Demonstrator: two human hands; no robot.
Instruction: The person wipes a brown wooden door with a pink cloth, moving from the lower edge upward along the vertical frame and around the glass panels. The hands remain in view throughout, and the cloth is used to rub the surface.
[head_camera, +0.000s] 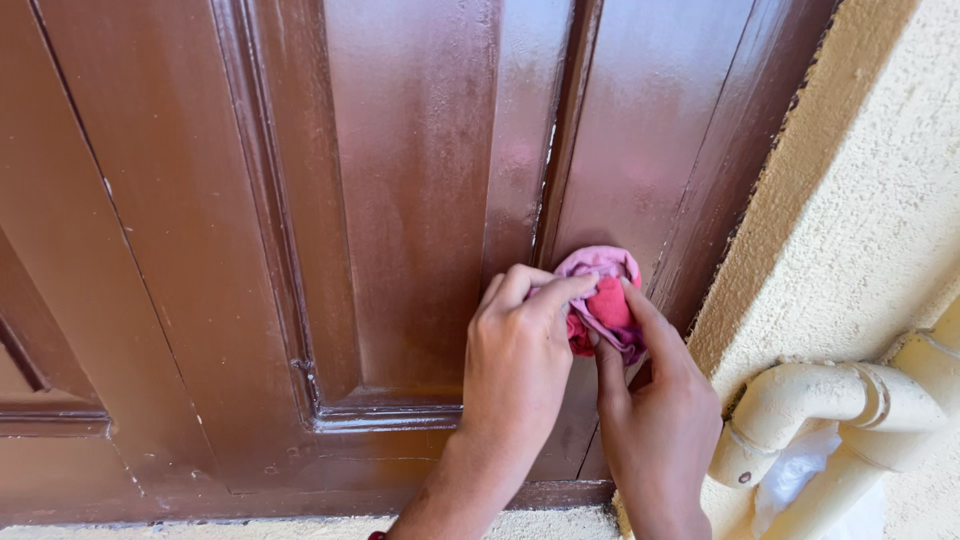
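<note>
Head view: both hands, left (515, 350) and right (655, 395), are pinching a soft, light pink cloth (603, 298) against the brown door (400, 200); bunched folds look easiest to grip.

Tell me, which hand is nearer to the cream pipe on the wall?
Right. The right hand holds the pink cloth just beside the cream pipe; the left hand is on the cloth's far side, over the brown door.
</note>
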